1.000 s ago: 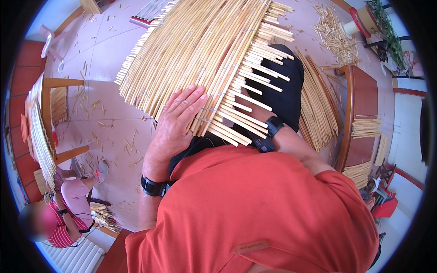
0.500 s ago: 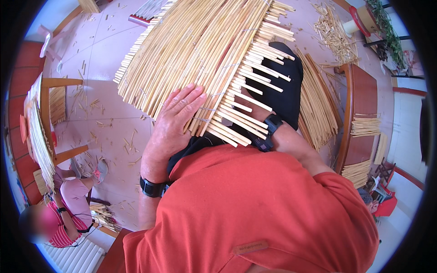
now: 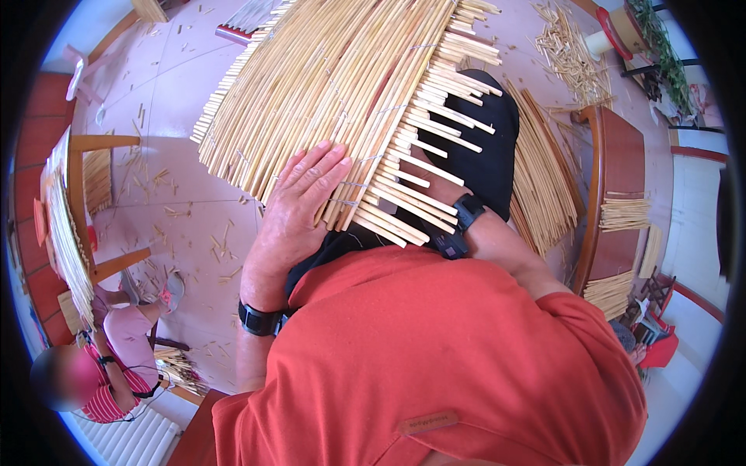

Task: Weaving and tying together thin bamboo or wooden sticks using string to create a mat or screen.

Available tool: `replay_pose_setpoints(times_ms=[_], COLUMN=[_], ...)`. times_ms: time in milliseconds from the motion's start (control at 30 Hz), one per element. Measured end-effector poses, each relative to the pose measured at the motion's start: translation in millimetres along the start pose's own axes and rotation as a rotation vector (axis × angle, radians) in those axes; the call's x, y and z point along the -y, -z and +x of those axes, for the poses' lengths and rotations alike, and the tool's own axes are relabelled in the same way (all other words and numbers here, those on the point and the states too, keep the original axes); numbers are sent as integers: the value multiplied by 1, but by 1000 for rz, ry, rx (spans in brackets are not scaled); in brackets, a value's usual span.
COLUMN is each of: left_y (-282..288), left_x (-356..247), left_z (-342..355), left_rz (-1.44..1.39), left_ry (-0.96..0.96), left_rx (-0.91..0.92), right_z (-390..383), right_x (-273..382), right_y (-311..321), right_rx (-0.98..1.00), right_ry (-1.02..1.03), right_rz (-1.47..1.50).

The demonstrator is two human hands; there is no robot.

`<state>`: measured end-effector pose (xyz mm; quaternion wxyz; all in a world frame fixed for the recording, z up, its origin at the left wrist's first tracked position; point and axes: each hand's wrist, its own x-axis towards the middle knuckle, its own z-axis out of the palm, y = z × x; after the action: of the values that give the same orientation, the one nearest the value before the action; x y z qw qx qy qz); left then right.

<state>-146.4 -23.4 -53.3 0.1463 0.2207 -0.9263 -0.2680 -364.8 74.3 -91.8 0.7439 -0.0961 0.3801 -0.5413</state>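
A mat of straight, pale yellow stalks (image 3: pixel 311 101), bound with thin wire, lies slanted across my lap. Its right edge is uneven, with loose-looking stalk ends sticking out by different lengths. My left hand (image 3: pixel 303 194) rests flat on the mat's near part, its fingers stretched out and close together. Beneath the jutting stalk ends on the right is my right hand (image 3: pixel 435 185). The mat covers its fingers, so whether they grip anything is hidden. Both wrists wear black bands.
Long stalks (image 3: pixel 540 179) lie in a pile right of my leg. Beyond it stands a wooden bench (image 3: pixel 622 155) with short stalk bundles. Cut bits litter the floor, with a heap (image 3: pixel 571 54) at far right. At left, another person (image 3: pixel 116 380) sits beside an overturned-looking wooden frame (image 3: pixel 81 202).
The mat has shifted very slightly to the left. Both my hands stay in nearly the same places.
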Motion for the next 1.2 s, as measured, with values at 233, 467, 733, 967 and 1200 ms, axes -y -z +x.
replay_pose_setpoints(times_ms=[233,467,733,967,1200], left_y=[6,13,22,20,14], left_x=[-1,1,3,3,5], left_z=[1,0,-3,0,2], left_rz=[-12,-35,-65,-108,-109], left_ry=[-9,-17,-51,-72,-86], left_rx=[12,24,26,5,-38], right_z=[25,15,-3,-4,-1], right_x=[-32,-16,0,-7,-9], right_y=[56,21,-8,6,6], right_rx=[-55,-52,-208,-120,-105], right_ry=[104,121,5,98,118], right_rz=[-424,-253,-46,-76,-212])
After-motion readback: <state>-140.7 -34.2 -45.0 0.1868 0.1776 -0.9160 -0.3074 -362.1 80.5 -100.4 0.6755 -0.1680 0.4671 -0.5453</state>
